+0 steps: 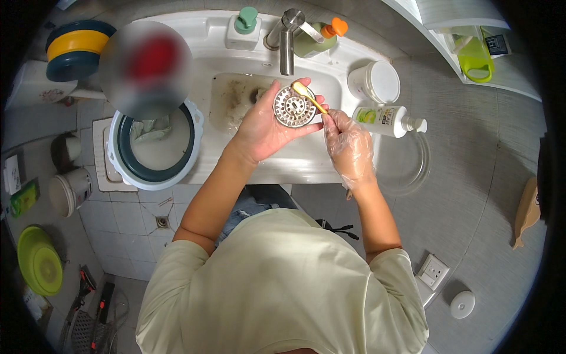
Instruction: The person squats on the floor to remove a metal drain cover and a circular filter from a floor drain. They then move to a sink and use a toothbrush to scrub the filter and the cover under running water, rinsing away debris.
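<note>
Holding position over a white sink: left hand, bare, palm up, fingers curled and clamped around the rim of a round metal drain strainer, which sits flat in the palm above the basin with its perforated face upward. Right hand, in a clear plastic glove, fingers pinched together on the handle of a small yellow brush; the brush head rests on the upper edge of the strainer, touching it. Basin below: stained, dark grime around the drain hole. Fixtures behind: chrome tap at the centre back of the sink; white soap dispenser with a green pump to its left; green bottle with an orange cap to its right. Right of the basin: white tub with a lid, upright; white pump bottle with a green label, lying on its side just beside the gloved hand. Left of the sink: white bucket with a dark blue rim, a cloth inside. Floor, lower left: tiled, with a lime-green bowl. Person: pale green shirt, seen from above.
</note>
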`<state>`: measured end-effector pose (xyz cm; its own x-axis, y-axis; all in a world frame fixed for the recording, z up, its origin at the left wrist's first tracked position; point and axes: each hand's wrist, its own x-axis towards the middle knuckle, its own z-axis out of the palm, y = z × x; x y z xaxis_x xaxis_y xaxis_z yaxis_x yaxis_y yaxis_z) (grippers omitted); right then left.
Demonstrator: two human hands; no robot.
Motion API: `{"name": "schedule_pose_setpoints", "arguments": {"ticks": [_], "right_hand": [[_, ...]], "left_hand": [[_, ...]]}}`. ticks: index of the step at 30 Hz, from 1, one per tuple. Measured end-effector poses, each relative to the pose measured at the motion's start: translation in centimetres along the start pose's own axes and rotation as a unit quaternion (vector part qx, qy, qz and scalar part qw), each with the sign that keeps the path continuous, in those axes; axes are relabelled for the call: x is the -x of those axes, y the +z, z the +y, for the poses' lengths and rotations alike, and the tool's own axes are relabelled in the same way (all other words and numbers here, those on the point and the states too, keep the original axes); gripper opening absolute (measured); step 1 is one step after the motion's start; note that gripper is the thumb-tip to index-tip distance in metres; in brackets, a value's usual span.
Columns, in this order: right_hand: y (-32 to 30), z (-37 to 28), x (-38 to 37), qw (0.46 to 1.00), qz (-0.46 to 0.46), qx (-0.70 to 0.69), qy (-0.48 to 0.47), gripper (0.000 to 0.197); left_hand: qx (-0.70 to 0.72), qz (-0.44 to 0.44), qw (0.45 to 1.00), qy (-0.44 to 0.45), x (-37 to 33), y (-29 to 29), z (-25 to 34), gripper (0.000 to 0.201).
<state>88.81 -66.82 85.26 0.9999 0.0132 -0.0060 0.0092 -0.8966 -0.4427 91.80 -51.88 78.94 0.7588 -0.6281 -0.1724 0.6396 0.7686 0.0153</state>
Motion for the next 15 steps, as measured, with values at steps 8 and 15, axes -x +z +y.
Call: {"name": "schedule_pose_setpoints", "arguments": {"ticks": [8, 15], "right_hand": [[-0.3, -0.2, -0.5, 0.999, -0.017, 0.02, -0.021, 0.015], [-0.5, -0.7, -0.7, 0.998, -0.041, 0.047, -0.02, 0.012]], "left_hand": [[0.016, 0.002, 1.0, 0.014, -0.4, -0.2, 0.3, 0.047], [0.021, 0.004, 1.0, 0.018, -0.9, 0.1, 0.7, 0.044]]}}
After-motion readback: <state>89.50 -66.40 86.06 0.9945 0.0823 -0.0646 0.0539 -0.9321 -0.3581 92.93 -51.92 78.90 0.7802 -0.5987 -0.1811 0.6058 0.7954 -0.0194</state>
